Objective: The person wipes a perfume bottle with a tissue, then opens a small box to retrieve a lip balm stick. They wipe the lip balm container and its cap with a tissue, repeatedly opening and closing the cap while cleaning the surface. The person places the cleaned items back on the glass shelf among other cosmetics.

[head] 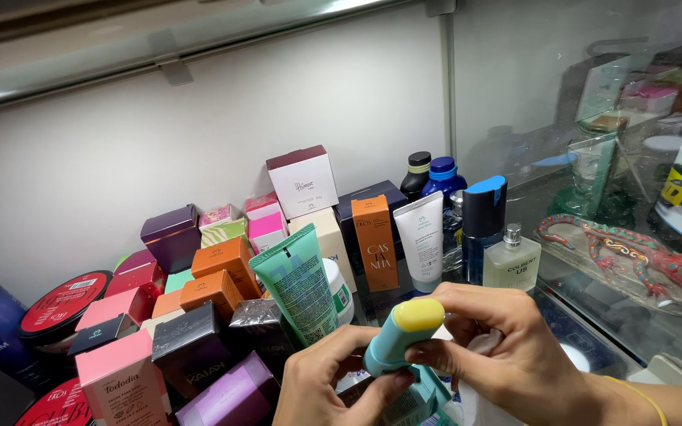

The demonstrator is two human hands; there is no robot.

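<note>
At the lower centre of the frame, both hands close on one teal stick with a yellow cap (402, 335): the right hand (507, 359) curls its fingers round the top, and the left hand (333, 383) pinches the base. Behind stand two tubes, one green (300, 284) and one white (420, 237), and three orange boxes (375, 241) on the glass shelf (593, 304).

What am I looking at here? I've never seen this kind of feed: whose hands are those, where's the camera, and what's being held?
There is one picture, from a camera worn on a person's head, looking down at their own bare hands. The left hand and right hand together hold a teal stick with a yellow cap. Behind them, a glass shelf carries many small coloured boxes, among them an orange box, plus a green tube, a white tube and a clear perfume bottle. A colourful lizard figure lies to the right.
</note>
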